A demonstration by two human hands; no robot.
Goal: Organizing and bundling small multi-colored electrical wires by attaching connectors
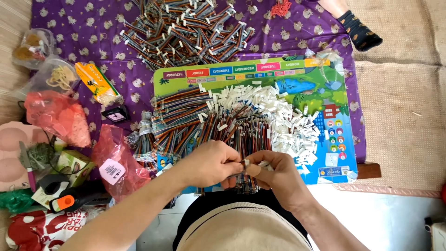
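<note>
Both hands, left hand (211, 162) and right hand (274, 169), pinch one multicoloured ribbon cable (245, 163) with a white connector (247, 162) at the near edge of the colourful board (341, 153). Two loose piles lie beyond: cables (186, 116) and white connectors (283, 116).

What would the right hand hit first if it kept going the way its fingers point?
The right hand points left at the left hand; their fingertips already meet around a white connector on a ribbon cable, so that comes first.
</note>
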